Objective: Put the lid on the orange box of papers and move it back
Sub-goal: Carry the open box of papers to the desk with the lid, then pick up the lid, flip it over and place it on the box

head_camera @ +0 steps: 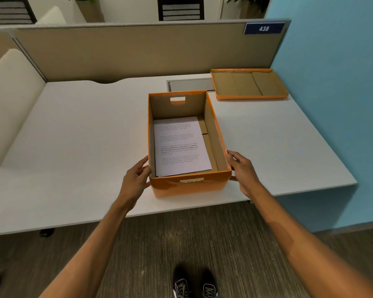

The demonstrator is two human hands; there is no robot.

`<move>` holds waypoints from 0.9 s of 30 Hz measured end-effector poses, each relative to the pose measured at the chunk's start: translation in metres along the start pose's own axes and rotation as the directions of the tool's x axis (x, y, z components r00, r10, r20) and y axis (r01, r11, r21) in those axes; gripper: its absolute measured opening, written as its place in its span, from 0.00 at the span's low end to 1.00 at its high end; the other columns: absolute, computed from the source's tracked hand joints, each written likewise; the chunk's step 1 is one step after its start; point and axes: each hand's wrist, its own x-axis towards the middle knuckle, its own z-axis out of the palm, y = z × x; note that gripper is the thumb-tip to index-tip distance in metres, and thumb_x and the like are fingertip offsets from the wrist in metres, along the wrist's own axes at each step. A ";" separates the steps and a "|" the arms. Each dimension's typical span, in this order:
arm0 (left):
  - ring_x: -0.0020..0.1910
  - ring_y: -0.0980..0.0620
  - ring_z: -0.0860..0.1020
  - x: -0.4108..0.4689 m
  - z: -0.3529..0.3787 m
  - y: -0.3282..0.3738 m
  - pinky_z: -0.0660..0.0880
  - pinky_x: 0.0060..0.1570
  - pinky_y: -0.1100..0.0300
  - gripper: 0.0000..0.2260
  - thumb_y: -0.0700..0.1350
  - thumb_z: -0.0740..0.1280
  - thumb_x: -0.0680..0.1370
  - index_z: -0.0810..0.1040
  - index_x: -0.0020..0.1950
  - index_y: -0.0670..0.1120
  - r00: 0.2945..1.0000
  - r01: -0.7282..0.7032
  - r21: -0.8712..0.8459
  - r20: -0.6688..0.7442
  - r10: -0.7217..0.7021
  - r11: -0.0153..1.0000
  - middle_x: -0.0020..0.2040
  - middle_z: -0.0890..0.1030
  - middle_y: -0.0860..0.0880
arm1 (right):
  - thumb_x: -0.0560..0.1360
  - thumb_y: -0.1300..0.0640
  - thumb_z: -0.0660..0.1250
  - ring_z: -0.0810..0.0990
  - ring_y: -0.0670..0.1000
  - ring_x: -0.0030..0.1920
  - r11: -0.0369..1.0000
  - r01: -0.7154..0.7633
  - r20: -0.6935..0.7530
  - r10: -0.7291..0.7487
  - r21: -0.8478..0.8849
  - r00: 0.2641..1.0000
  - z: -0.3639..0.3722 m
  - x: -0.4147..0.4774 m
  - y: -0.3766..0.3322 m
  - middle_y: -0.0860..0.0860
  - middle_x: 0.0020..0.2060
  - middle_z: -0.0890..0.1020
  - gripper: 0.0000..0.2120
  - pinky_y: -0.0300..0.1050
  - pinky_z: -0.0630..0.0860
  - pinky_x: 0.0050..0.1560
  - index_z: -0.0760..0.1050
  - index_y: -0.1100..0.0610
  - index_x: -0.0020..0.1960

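Observation:
An open orange box (190, 188) stands near the front edge of the white desk (78, 134). Printed papers (180, 145) lie flat on its bottom. The orange lid (249, 83) lies upside down at the desk's back right corner, its brown inside facing up. My left hand (136, 179) presses against the box's left side near the front corner. On the opposite side, my right hand (242, 171) rests against the right wall. Both hands have fingers spread on the box walls.
A tan partition (127, 52) with a blue "438" sign (263, 28) runs behind the desk. A grey cable hatch (190, 84) sits between box and lid. A blue wall (336, 82) borders the right. A cream chair (11, 100) stands left.

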 end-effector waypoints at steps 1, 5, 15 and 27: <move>0.68 0.41 0.75 -0.001 0.001 0.001 0.73 0.63 0.38 0.23 0.50 0.61 0.82 0.65 0.77 0.53 1.000 -0.008 0.023 -0.017 0.008 1.000 0.69 0.76 0.42 | 0.81 0.44 0.58 0.75 0.52 0.60 1.000 0.010 0.000 -0.010 -0.005 1.000 -0.001 0.000 0.000 0.44 0.59 0.77 0.15 0.51 0.79 0.47 0.74 0.43 0.65; 0.71 0.42 0.71 -0.004 0.006 0.012 0.72 0.65 0.41 0.25 0.54 0.63 0.80 0.65 0.76 0.51 0.983 -0.081 0.246 -0.141 0.118 0.966 0.75 0.70 0.45 | 0.80 0.43 0.60 0.79 0.52 0.59 0.997 0.043 -0.031 -0.045 -0.062 0.999 -0.011 0.003 0.000 0.48 0.57 0.81 0.16 0.56 0.78 0.56 0.75 0.48 0.63; 0.70 0.45 0.71 -0.002 0.070 0.073 0.70 0.68 0.44 0.22 0.49 0.66 0.80 0.69 0.73 0.47 0.870 -0.444 0.481 0.030 0.492 0.756 0.73 0.71 0.45 | 0.80 0.51 0.64 0.76 0.47 0.57 0.916 0.223 -0.071 -0.260 -0.333 0.963 -0.056 0.016 -0.025 0.53 0.61 0.80 0.16 0.39 0.71 0.53 0.75 0.54 0.66; 0.61 0.51 0.77 0.046 0.214 0.135 0.72 0.55 0.67 0.13 0.44 0.64 0.80 0.78 0.64 0.46 0.814 -0.576 0.389 0.193 0.548 0.719 0.67 0.77 0.46 | 0.78 0.57 0.67 0.79 0.50 0.57 0.861 0.332 -0.049 -0.378 -0.385 0.924 -0.173 0.090 -0.040 0.53 0.58 0.81 0.15 0.37 0.71 0.55 0.77 0.56 0.64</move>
